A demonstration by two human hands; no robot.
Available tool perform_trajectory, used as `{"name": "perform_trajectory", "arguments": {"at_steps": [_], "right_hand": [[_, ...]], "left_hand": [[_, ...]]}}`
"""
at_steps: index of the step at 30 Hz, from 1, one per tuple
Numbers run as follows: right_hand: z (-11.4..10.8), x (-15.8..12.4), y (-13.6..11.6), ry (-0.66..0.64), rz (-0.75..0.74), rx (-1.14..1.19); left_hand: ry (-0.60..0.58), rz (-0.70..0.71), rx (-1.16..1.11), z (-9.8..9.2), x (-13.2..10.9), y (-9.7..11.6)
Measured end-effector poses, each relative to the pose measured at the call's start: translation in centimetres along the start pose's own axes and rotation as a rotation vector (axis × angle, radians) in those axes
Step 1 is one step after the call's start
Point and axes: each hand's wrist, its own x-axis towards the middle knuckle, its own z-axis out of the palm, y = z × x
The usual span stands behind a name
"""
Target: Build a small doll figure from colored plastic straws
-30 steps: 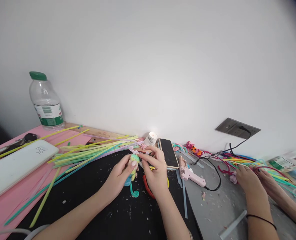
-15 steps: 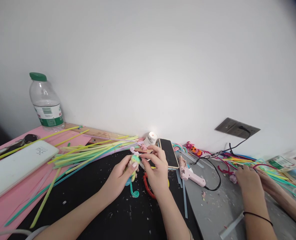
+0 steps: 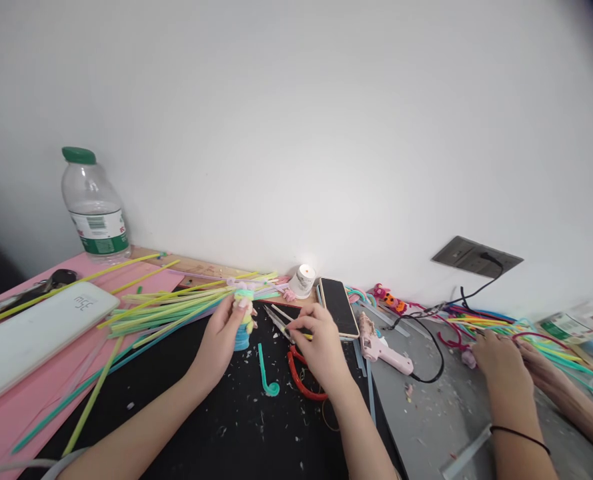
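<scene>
lying loose between the left hand (image 3: 217,341) and right hand (image 3: 321,341), slightly nearer: a teal, curl-ended fuzzy stem (image 3: 263,373), flat on the black surface (image 3: 256,440), probably for easy reach. just under the right hand, a red, curved tool handle (image 3: 299,382). pinched upright in the left hand, a small yellow, blue and lilac fuzzy figure (image 3: 242,320), likely held lightly to spare its soft shape. right fingers bunched beside a thin, pointed metal tool (image 3: 279,324); cannot tell about any actual grip. beyond the left hand, a bundle of pastel fuzzy stems (image 3: 176,310), apparently laid lengthwise for tidiness.
</scene>
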Motion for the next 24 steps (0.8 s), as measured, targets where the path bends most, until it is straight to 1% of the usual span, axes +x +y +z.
{"name": "perform_trajectory", "arguments": {"at_steps": [2, 3, 5, 7, 9, 10, 12, 14, 17, 19, 21, 24], "right_hand": [[0.5, -0.5, 0.4, -0.159, -0.025, -0.085], [0.7, -0.6, 0.5, -0.206, -0.044, -0.113], [0.7, -0.8, 0.4, -0.233, -0.063, -0.123], [0.0, -0.6, 0.4, -0.188, -0.040, -0.089], [-1.7, -0.4, 0.8, -0.099, 0.020, -0.083], [-2.9, -0.4, 1.2, -0.044, 0.060, -0.115], [-5.5, -0.8, 2.8, 0.070, 0.173, -0.230], [-8.0, -1.7, 5.2, 0.135, 0.308, -0.318], [-10.5, -3.6, 9.4, 0.113, 0.517, -0.449], [-11.2, -4.7, 11.6, 0.056, 0.580, -0.476], [-11.3, -5.2, 12.8, 0.014, 0.608, -0.495], [-11.0, -5.1, 13.0, 0.027, 0.633, -0.480]], "left_hand": [[0.041, -0.011, -0.032, -0.1, 0.2, 0.1], [0.043, -0.014, -0.043, -0.1, 0.3, 0.1], [0.021, -0.016, -0.051, 0.0, 0.2, 0.1], [-0.005, -0.018, -0.036, 0.1, 0.0, 0.2], [-0.014, -0.019, -0.012, 0.2, -0.2, 0.3], [-0.013, -0.022, -0.002, 0.3, -0.3, 0.3], [-0.015, -0.030, 0.009, 0.4, -0.4, 0.4], [-0.029, -0.033, 0.012, 0.4, -0.4, 0.3], [-0.055, -0.033, 0.020, 0.5, -0.5, 0.1], [-0.068, -0.035, 0.023, 0.4, -0.5, 0.0], [-0.083, -0.033, 0.028, 0.4, -0.5, -0.1], [-0.104, -0.023, 0.056, 0.4, -0.6, -0.2]]}}
